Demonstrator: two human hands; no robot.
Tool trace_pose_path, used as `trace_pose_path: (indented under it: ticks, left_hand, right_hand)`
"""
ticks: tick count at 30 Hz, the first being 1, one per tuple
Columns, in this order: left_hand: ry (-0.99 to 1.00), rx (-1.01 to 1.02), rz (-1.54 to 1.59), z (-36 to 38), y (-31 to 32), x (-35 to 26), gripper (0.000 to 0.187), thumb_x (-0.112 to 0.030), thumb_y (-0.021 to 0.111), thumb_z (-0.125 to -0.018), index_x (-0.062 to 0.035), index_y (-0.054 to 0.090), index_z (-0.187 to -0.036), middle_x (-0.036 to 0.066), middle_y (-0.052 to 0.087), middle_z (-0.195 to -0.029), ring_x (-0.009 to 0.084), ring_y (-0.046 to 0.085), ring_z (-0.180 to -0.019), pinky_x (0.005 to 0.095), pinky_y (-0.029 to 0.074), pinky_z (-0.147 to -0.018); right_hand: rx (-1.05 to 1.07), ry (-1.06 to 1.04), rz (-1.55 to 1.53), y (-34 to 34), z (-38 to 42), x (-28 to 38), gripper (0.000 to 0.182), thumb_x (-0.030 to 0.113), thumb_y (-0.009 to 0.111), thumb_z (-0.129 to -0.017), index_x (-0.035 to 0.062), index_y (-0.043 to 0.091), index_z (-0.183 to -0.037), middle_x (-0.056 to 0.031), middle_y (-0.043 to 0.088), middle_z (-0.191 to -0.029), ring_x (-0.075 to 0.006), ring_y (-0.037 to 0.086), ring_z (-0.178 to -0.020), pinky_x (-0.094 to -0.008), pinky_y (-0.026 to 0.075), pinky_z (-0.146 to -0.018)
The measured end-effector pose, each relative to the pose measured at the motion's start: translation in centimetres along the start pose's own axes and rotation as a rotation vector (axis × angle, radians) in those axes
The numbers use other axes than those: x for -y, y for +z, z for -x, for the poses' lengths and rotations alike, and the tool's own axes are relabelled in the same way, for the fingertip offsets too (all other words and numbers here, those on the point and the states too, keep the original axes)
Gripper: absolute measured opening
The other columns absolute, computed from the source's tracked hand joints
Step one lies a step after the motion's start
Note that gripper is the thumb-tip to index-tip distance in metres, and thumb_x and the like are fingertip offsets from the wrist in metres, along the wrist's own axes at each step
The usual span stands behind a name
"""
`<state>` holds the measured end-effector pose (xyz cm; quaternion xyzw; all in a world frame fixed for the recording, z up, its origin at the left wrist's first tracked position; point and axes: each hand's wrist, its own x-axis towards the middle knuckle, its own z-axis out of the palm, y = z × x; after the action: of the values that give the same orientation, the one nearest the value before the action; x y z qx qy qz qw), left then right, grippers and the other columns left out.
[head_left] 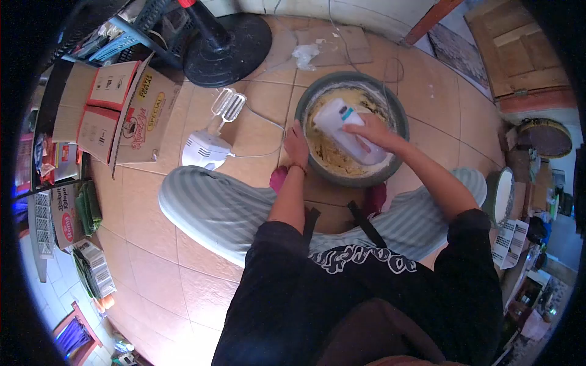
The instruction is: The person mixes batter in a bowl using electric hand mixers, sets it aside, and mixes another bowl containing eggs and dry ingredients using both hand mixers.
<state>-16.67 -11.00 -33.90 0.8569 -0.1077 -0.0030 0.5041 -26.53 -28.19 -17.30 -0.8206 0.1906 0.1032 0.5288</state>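
A wide dark-grey basin [400,110] stands on the floor between my legs. Yellowish dough with dark brown streaks [332,160] lies in it, and whitish residue coats its inner wall. My right hand [371,131] is closed on a whitish plastic container [331,117] with a small teal-and-dark mark, held tilted over the dough. My left hand [296,145] grips the basin's left rim, fingers at the edge. Left of the basin, a white hand mixer [206,149] rests on the tiles with its metal beaters [229,104] pointing away from me.
An open cardboard box [143,119] stands at the left. Behind the mixer is a round black stand base [235,52]. A crumpled clear plastic bag [305,56] and trailing cables lie beyond the basin. A wooden door [519,52] is at the far right.
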Motion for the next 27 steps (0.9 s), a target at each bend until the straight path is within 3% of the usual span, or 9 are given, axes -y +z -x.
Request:
trace_pose_path:
  ticks: [7, 10, 14, 16, 17, 20, 22, 24, 27]
  left_hand:
    - [-0.370, 0.168, 0.093, 6.7, -3.4, -3.6, 0.066, -0.054, 0.022, -0.092, -0.0004, 0.049, -0.120, 0.022, 0.052, -0.120, 0.0342, 0.050, -0.109, 0.0439, 0.042, -0.088]
    - [-1.080, 0.397, 0.779, 10.4, -3.5, -7.0, 0.075, -0.063, 0.016, -0.088, -0.0058, 0.039, -0.131, 0.016, 0.049, -0.125, 0.0341, 0.050, -0.109, 0.0489, 0.044, -0.087]
    - [-1.047, 0.621, 0.740, 11.5, -4.5, -7.2, 0.076, -0.067, 0.016, -0.086, -0.0135, 0.023, -0.139, 0.013, 0.045, -0.130, 0.0352, 0.051, -0.107, 0.0548, 0.047, -0.078]
    - [-0.900, 0.667, 0.632, 8.8, -5.0, -5.6, 0.075, -0.067, 0.016, -0.086, -0.0156, 0.017, -0.140, 0.015, 0.045, -0.129, 0.0353, 0.053, -0.105, 0.0537, 0.049, -0.075]
    - [-0.881, 0.585, 0.734, 7.0, -5.5, -5.2, 0.075, -0.066, 0.018, -0.086, -0.0136, 0.016, -0.140, 0.015, 0.044, -0.129, 0.0347, 0.055, -0.102, 0.0499, 0.051, -0.073]
    - [-0.856, 0.191, 1.071, -0.5, -3.0, 1.7, 0.069, -0.060, 0.027, -0.089, -0.0048, 0.036, -0.129, 0.015, 0.054, -0.112, 0.0287, 0.060, -0.087, 0.0361, 0.054, -0.059]
    - [-0.886, 0.027, 0.795, -4.1, -5.7, 0.0, 0.051, -0.048, 0.038, -0.091, -0.0015, 0.049, -0.109, 0.012, 0.058, -0.087, 0.0230, 0.060, -0.075, 0.0319, 0.051, -0.053]
    - [-0.652, 0.066, 0.834, -4.4, -4.8, 3.2, 0.041, -0.040, 0.044, -0.090, -0.0013, 0.050, -0.101, 0.009, 0.056, -0.076, 0.0203, 0.059, -0.070, 0.0312, 0.049, -0.051]
    - [-0.653, 0.262, 0.432, -2.8, -4.6, 2.1, 0.032, -0.027, 0.051, -0.086, 0.0001, 0.051, -0.103, 0.014, 0.059, -0.079, 0.0248, 0.060, -0.073, 0.0335, 0.049, -0.061]
  right_hand:
    - [-0.174, 0.059, -0.179, -3.2, -2.1, 0.2, 0.033, 0.039, 0.060, -0.081, 0.0061, 0.061, -0.087, -0.0024, 0.055, -0.060, -0.0121, 0.048, -0.044, -0.0305, 0.040, -0.044]
    - [-0.236, 0.080, -0.260, -4.3, -2.0, 0.4, 0.034, 0.041, 0.062, -0.081, 0.0067, 0.058, -0.084, -0.0005, 0.051, -0.058, -0.0110, 0.046, -0.043, -0.0281, 0.038, -0.042]
    - [-0.330, 0.187, -0.380, -5.8, -2.2, -1.8, 0.038, 0.044, 0.065, -0.078, 0.0081, 0.053, -0.082, 0.0013, 0.047, -0.060, -0.0082, 0.046, -0.045, -0.0231, 0.036, -0.039]
    - [-0.364, 0.208, -0.388, -6.8, -1.9, -2.0, 0.039, 0.045, 0.065, -0.077, 0.0081, 0.053, -0.084, 0.0016, 0.048, -0.061, -0.0083, 0.046, -0.047, -0.0233, 0.037, -0.039]
    - [-0.365, 0.208, -0.376, -7.2, -1.2, -1.5, 0.040, 0.046, 0.065, -0.077, 0.0079, 0.054, -0.086, 0.0019, 0.048, -0.062, -0.0084, 0.047, -0.048, -0.0234, 0.037, -0.040]
    - [-0.324, 0.234, -0.254, -9.0, 1.0, 0.0, 0.045, 0.048, 0.065, -0.075, 0.0061, 0.058, -0.089, -0.0009, 0.052, -0.065, -0.0085, 0.050, -0.049, -0.0248, 0.038, -0.040]
    - [-0.250, 0.232, -0.059, -9.8, 1.9, -0.5, 0.048, 0.050, 0.065, -0.073, 0.0046, 0.060, -0.088, -0.0050, 0.057, -0.068, -0.0084, 0.053, -0.051, -0.0256, 0.040, -0.041]
    - [-0.140, 0.192, 0.225, -10.4, 2.0, -1.6, 0.051, 0.052, 0.066, -0.071, 0.0032, 0.063, -0.087, -0.0100, 0.060, -0.071, -0.0079, 0.056, -0.054, -0.0260, 0.042, -0.043]
    - [0.120, 0.379, 0.546, -9.2, 3.7, -0.3, 0.051, 0.052, 0.065, -0.070, 0.0021, 0.064, -0.083, -0.0174, 0.063, -0.077, -0.0168, 0.062, -0.063, -0.0315, 0.047, -0.053]
